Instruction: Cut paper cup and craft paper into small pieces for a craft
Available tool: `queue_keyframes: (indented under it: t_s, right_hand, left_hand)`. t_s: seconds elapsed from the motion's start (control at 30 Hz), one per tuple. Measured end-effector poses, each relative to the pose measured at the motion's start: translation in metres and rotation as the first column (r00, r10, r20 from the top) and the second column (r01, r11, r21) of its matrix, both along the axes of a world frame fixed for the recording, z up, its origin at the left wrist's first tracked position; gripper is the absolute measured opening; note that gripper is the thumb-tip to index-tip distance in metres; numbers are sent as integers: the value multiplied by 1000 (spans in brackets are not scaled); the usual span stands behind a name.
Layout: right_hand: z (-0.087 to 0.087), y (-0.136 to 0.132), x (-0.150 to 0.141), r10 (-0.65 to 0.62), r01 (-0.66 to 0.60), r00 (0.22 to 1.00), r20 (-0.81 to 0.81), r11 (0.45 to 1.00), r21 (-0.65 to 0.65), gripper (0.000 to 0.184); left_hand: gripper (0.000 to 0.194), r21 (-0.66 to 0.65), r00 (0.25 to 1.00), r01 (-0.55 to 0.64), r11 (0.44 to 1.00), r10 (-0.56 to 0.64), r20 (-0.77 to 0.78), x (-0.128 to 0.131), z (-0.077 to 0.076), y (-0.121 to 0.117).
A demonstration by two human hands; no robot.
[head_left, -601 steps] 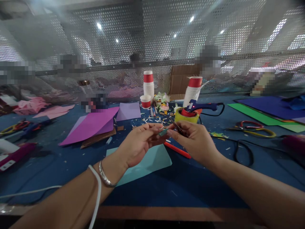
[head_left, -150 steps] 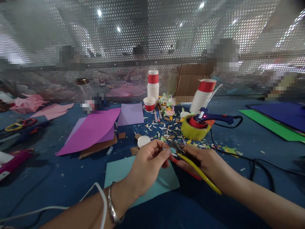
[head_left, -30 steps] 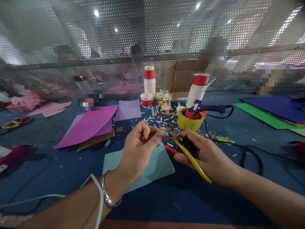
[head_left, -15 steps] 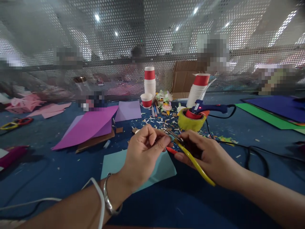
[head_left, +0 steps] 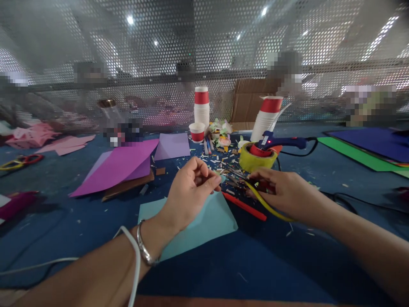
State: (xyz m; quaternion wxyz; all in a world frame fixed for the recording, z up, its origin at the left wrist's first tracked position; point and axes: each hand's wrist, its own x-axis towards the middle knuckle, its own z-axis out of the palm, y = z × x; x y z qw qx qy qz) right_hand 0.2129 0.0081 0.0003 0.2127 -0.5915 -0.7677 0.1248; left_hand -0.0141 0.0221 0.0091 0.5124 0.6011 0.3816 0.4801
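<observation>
My left hand (head_left: 191, 192) pinches a small piece of light-blue paper (head_left: 223, 179) between thumb and fingers. Only one edge of that piece shows past the fingertips. In my right hand (head_left: 281, 189) is a pair of scissors (head_left: 263, 204) with a yellow handle, its blades pointing left toward the paper piece without touching it. Part of the scissors is hidden by the fingers. Under my left hand a light-blue paper sheet (head_left: 198, 230) lies flat on the table. A red pen-like stick (head_left: 245, 207) rests to the sheet's right, below the scissors.
A glue gun (head_left: 281, 141) sits on a yellow tape roll (head_left: 257, 161), its black cord trailing right. Paper scraps (head_left: 220, 162) litter the table before stacked paper cups (head_left: 202, 108). Purple paper (head_left: 118, 168) lies left, green paper (head_left: 354, 153) right. A white cable (head_left: 136, 260) crosses my left forearm.
My right hand has moved right and slightly up with the scissors, away from my left hand. The red stick now shows along its length. My left hand still pinches the paper piece.
</observation>
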Motion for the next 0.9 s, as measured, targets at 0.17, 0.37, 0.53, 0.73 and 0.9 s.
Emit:
queue_keyframes:
  t_s: [0.17,0.37,0.53,0.73,0.9]
  right_hand:
    - [-3,2,9,53,-49,994,96,998,-45,28]
    - [-2,2,15,-4,-2,985,173,999,32,27]
    - [6,-1,9,-47,48,980,-196,999,2,27]
    - [8,-16,-17,39,-105,792,-609,992,-72,39]
    - [5,-19,-25,87,-192,733,-675,978,-83,36]
  left_hand:
    - [29,47,996,35,998,-31,-85,-4,0,3]
    - [25,-52,995,60,997,-64,-71,-6,-1,7]
    - [27,-68,985,148,987,-154,-84,-2,-3,3]
    - [28,-28,967,238,971,-240,-90,5,-8,-8]
    - [30,-35,962,266,963,-268,-51,9,-13,-11]
